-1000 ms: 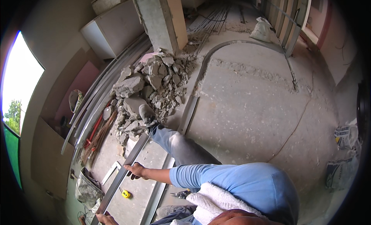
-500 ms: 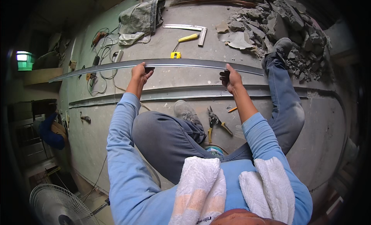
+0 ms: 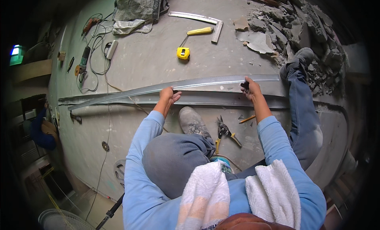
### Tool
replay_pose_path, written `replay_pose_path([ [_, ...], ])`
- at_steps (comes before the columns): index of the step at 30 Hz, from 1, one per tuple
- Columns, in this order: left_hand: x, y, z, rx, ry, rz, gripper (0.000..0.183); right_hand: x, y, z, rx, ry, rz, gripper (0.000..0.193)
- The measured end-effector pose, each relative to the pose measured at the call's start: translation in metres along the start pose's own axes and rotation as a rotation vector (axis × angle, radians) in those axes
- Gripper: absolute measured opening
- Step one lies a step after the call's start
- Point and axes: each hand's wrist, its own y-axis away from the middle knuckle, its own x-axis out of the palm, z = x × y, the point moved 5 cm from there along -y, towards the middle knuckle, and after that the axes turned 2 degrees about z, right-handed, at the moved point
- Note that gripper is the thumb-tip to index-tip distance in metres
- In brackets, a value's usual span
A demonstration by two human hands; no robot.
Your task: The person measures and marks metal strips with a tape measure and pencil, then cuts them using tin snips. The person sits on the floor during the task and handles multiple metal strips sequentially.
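Both my hands grip a long, thin metal channel [image 3: 206,83] that slants over the floor, its left end lower in the picture. My left hand [image 3: 169,97] closes on its near edge around the middle. Farther right, my right hand [image 3: 251,90] holds it with the thumb on top. Partly covered by it, a second metal channel [image 3: 225,100] lies on the floor. Between my legs and the channels are tin snips [image 3: 225,131] with yellow handles and a pencil [image 3: 247,119]. Beyond lie a yellow tape measure [image 3: 183,53], a yellow-handled tool [image 3: 200,31] and a metal square [image 3: 215,22].
Broken concrete [image 3: 293,28] is heaped at the far right, by my right foot. An angle grinder [image 3: 83,60], a power strip [image 3: 111,50] and cords lie at the left, near a grey sack [image 3: 136,12]. A fan [image 3: 59,220] stands at lower left; another person [image 3: 41,129] is at far left.
The held channel has come nearer to me and turned, its left end now crossing over the channel on the floor. Both hands moved with it, still gripping; the view has shifted too.
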Motion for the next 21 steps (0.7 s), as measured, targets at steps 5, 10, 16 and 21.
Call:
replay_pose_path([
  [5, 0.013, 0.000, 0.025, -0.038, -0.113, 0.010, 0.043, -0.017, -0.017, 0.001, 0.039, 0.101, -0.085, 0.038],
  [10, 0.018, 0.033, 0.002, -0.239, -0.682, 0.303, 0.064, -0.019, -0.009, 0.001, 0.101, 0.185, -0.047, 0.047],
  [16, 0.097, 0.027, -0.169, 0.425, -1.702, 0.226, 0.071, -0.029, 0.014, 0.045, 0.468, 0.943, 0.279, 0.075],
  [21, 0.159, 0.027, -0.215, 1.048, -2.051, -0.097, 0.094, -0.047, 0.028, 0.073, 0.382, 1.790, 0.277, 0.044],
])
